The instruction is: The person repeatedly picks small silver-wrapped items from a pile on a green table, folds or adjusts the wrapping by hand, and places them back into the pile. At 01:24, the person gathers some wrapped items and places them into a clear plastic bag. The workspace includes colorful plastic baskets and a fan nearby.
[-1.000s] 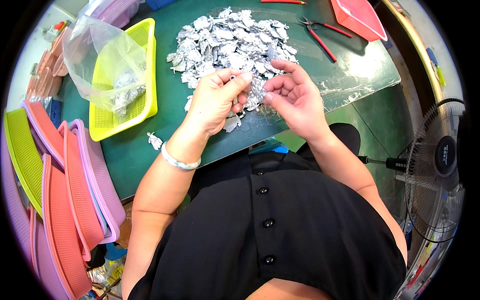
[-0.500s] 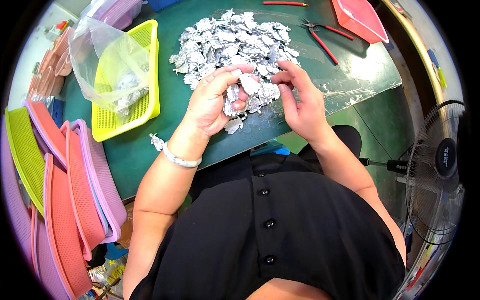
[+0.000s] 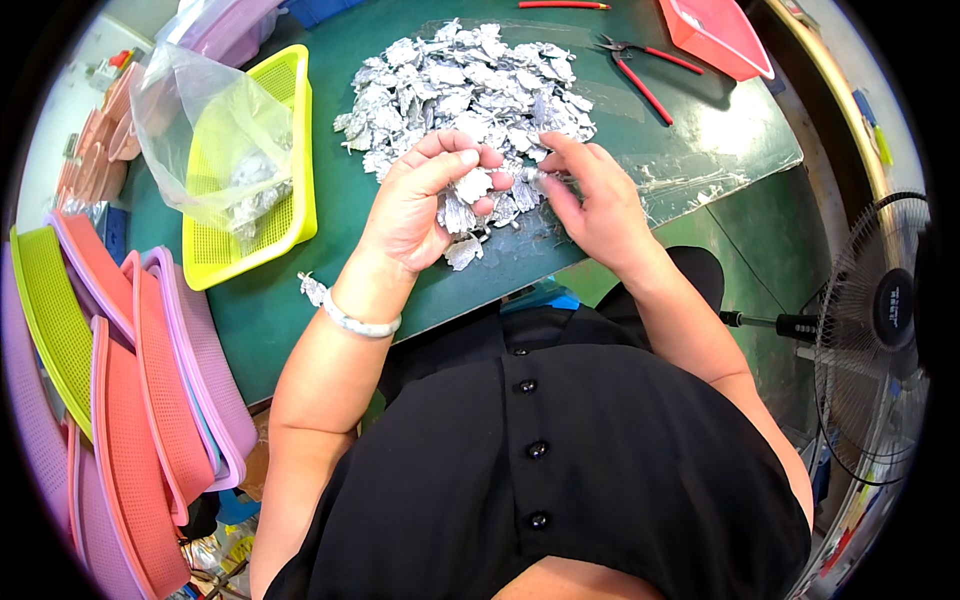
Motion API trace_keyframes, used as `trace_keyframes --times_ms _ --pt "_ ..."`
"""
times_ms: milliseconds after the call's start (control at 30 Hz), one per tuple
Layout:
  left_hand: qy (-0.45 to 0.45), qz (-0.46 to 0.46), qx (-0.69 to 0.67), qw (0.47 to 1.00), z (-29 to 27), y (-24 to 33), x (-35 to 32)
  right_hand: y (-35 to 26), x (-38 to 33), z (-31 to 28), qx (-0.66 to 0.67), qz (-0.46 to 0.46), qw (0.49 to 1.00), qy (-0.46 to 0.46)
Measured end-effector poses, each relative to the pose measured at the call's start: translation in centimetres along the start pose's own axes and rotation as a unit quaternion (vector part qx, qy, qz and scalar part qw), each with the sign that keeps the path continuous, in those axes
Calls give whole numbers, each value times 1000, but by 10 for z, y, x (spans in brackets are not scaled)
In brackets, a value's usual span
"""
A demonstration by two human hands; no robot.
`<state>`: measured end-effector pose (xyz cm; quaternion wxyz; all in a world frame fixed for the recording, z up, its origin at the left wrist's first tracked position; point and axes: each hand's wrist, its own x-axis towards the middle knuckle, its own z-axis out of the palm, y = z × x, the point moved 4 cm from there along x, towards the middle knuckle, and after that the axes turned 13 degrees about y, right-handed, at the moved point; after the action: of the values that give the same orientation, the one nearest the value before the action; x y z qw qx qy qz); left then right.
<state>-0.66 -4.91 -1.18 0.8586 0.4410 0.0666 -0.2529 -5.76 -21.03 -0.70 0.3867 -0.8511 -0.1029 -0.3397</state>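
A heap of silvery, flat, ragged-edged metal pieces [image 3: 455,90] lies on the green table in front of me. Over its near edge, my left hand [image 3: 415,195] is closed with its palm turned up, holding a silvery metal piece [image 3: 472,186] between thumb and fingers. Across from it, my right hand [image 3: 600,205] is bent in a pinch. A small silvery metal piece [image 3: 528,176] shows at its thumb and fingertips, partly blurred. A lone metal piece [image 3: 312,289] rests by my left wrist, apart from the heap.
A yellow-green basket [image 3: 304,150] with a clear plastic bag [image 3: 170,130] of metal pieces stands at left. Stacked pink, purple and green baskets [image 3: 125,440] are beside the table. Red-handled cutters [image 3: 640,85] and a pink tray [image 3: 725,45] lie far right. A fan [image 3: 870,330] stands at right.
My right hand's thumb and fingers have come closer together, and a metal piece now shows at their tips. My left hand keeps its piece, its fingers slightly shifted.
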Motion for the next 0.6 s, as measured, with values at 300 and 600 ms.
trace_keyframes --times_ms 300,600 --pt "18 64 166 984 3 -4 -5 7 2 5 275 257 926 -37" --pt "18 68 218 973 5 -5 -8 -8 4 9 367 314 871 -91"
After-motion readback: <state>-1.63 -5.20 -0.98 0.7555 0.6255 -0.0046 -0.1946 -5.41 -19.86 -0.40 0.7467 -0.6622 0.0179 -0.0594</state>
